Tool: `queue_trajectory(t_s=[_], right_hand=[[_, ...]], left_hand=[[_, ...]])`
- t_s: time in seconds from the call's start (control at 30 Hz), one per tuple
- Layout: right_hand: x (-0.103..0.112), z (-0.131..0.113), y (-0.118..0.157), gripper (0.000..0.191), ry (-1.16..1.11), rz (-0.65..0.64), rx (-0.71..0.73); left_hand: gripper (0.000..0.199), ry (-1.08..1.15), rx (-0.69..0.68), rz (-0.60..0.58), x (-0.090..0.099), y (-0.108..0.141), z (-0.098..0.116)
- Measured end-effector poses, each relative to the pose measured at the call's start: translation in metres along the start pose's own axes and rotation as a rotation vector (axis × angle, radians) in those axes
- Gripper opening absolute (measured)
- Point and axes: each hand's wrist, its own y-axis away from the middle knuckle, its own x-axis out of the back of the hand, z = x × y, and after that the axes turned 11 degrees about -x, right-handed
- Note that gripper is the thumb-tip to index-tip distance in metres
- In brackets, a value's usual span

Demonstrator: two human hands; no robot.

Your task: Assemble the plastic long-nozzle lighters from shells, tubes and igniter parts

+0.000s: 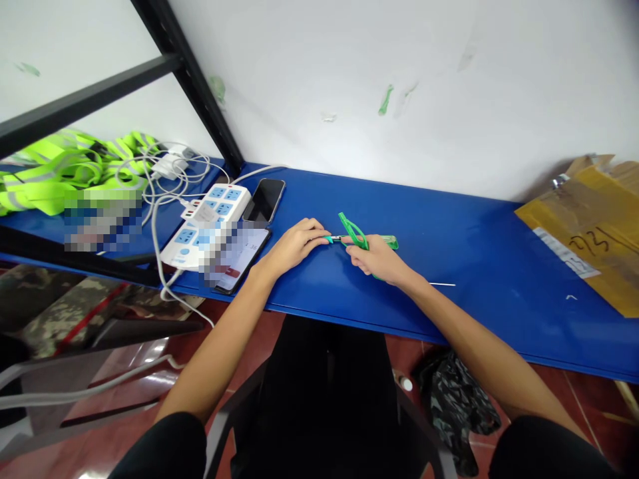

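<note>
My left hand [298, 247] rests on the blue tabletop [319, 293], its fingertips closed on the teal end of a small slim item [335, 239]. To its right, my right hand [375, 258] is wrapped round a green looped strip [354, 231], which stands up above the thumb and index finger. A clear green handle [390, 242] sticks out beyond the right hand's knuckles. Between the two hands a short metallic piece shows, near the strip. Whether the handle joins that piece is hidden by the right hand.
Left of my hands lie two phones [265, 199] and a white power strip [232, 197] with cables. Yellow-green reflective straps [54, 176] are behind a black frame [200, 100]. A cardboard box [594, 233] sits right; a thin white stick [442, 285] lies near my right forearm.
</note>
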Motion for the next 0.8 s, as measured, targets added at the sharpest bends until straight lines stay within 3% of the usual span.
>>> queue_trajectory(t_s=[0.23, 0.5, 0.67, 0.8], right_hand=[[0.005, 0.007, -0.001, 0.019, 0.274, 0.041, 0.22], [0.007, 0.006, 0.001, 0.029, 0.334, 0.05, 0.269], [0.041, -0.003, 0.009, 0.062, 0.323, 0.419, 0.377], [0.075, -0.002, 0.014, 0.063, 0.435, 0.453, 0.405]], left_hand=[[0.037, 0.013, -0.012, 0.0, -0.003, 0.0, -0.003], [0.037, 0.035, -0.027, -0.005, -0.001, 0.0, -0.002], [0.039, 0.004, 0.001, -0.017, 0.001, 0.0, 0.001], [0.037, -0.016, 0.025, -0.023, 0.001, -0.001, 0.002]])
